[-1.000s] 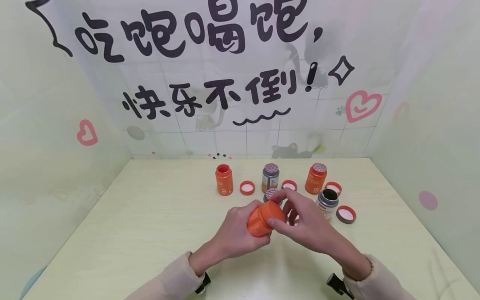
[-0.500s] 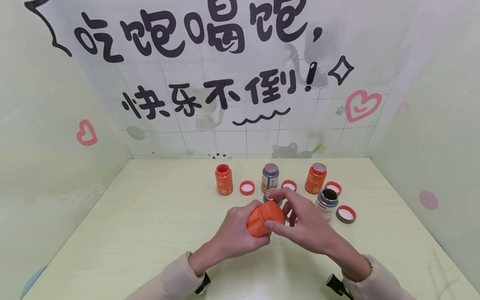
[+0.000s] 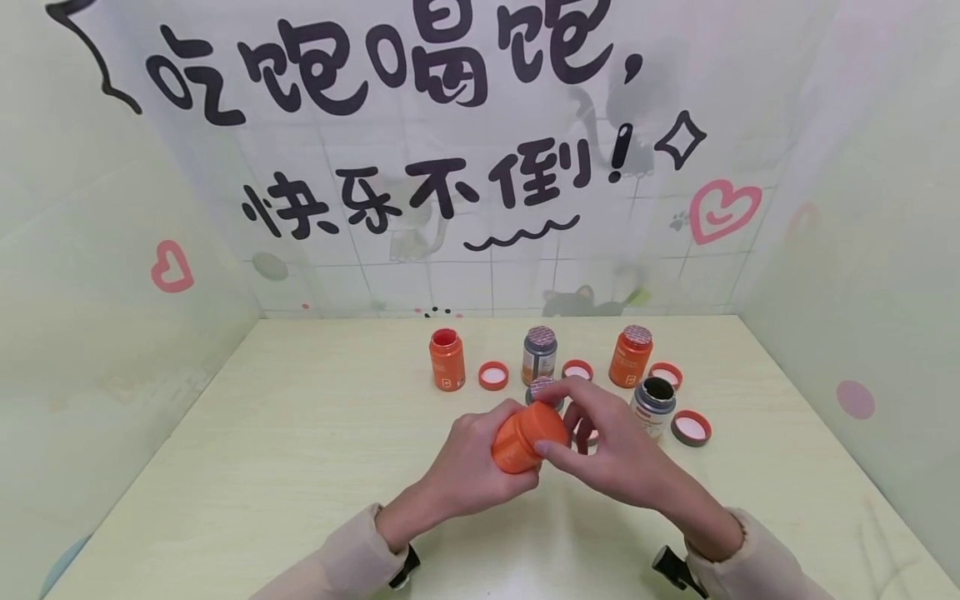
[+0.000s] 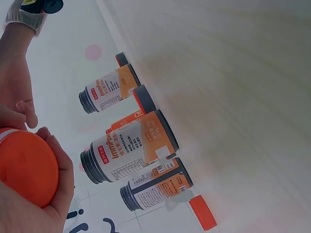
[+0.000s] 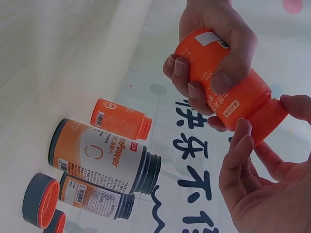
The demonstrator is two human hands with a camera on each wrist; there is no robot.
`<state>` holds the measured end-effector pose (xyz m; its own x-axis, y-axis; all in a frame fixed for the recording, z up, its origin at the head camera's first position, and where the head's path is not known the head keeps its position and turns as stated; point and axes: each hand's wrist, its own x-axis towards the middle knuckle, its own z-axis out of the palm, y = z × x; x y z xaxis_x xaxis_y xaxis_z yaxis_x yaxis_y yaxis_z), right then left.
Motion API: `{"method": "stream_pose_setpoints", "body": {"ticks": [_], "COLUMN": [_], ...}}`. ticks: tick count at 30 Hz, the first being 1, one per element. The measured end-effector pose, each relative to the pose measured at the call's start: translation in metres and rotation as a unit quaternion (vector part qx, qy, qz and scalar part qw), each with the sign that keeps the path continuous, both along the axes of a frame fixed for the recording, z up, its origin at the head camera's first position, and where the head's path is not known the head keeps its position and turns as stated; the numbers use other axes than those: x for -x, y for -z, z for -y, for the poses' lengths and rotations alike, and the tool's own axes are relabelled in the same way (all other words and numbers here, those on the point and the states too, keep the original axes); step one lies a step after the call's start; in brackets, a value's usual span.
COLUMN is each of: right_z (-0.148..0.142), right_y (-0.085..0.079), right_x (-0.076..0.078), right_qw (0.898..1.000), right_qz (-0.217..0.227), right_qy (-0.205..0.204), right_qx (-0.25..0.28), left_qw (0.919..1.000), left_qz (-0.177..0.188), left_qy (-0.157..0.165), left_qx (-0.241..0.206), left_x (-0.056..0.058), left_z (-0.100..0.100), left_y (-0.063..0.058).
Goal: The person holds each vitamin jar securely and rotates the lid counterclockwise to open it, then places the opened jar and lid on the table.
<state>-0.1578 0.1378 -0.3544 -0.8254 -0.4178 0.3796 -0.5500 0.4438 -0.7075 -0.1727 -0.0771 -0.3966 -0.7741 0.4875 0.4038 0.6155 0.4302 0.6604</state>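
Tilted above the table, an orange pill bottle [image 3: 512, 448] is gripped round its body by my left hand [image 3: 471, 460]. Its orange cap [image 3: 547, 423] points up and to the right. My right hand [image 3: 611, 440] has its thumb and fingertips on the cap's rim, pinching it from the side. In the right wrist view the cap [image 5: 266, 121] sits at the bottle's neck between those fingers. The left wrist view shows the bottle's round orange base [image 4: 26, 167] within the left hand.
Behind the hands stand an open orange bottle [image 3: 447, 364], a grey bottle [image 3: 539, 360], a foil-sealed orange bottle [image 3: 631, 360] and an open grey bottle [image 3: 652, 406]. Loose caps lie beside them, such as an orange cap [image 3: 493, 376] and a grey-rimmed cap [image 3: 692, 428]. Another sealed grey bottle [image 3: 542, 390] is partly hidden.
The right thumb shifts slightly along the cap's edge. Both hands and the bottle otherwise stay in the same place, and the standing bottles are unmoved.
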Motion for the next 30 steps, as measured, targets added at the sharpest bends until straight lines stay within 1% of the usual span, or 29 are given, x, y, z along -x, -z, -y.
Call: {"method": "stream_pose_setpoints", "body": {"ticks": [4, 8, 11, 17, 21, 25, 30], "right_z": [-0.001, -0.0003, 0.0012, 0.0038, 0.0036, 0.0022, 0.0002], "right_y": [0.0, -0.0005, -0.0009, -0.0011, -0.0009, -0.0003, 0.0], "right_x": [-0.0002, -0.001, -0.0017, -0.0011, -0.0007, -0.001, -0.0011], "right_qw": [0.999, 0.999, 1.0, 0.999, 0.998, 0.999, 1.0], "right_qz": [-0.012, -0.012, -0.002, 0.033, 0.039, 0.022, 0.006], "right_qy": [-0.029, -0.034, -0.015, 0.035, 0.045, 0.023, -0.023], "right_qx": [0.004, 0.007, 0.0, -0.007, -0.006, -0.003, 0.008], "left_qw": [1.0, 1.0, 1.0, 0.9999, 0.9999, 0.9999, 0.9999], "left_qz": [0.002, 0.002, 0.0, -0.006, -0.007, -0.003, -0.003], "left_qy": [-0.001, 0.001, 0.004, 0.007, 0.006, 0.007, 0.006], "left_qx": [0.001, -0.001, -0.005, -0.008, -0.007, -0.008, -0.008], "left_x": [0.0001, 0.0, 0.0001, 0.0003, 0.0003, -0.0001, -0.0001], "left_z": [0.0003, 0.0003, 0.0001, -0.0003, -0.0005, -0.0001, 0.0], "left_y": [0.0004, 0.0001, -0.0005, -0.0002, 0.0003, 0.0001, -0.0002]}}
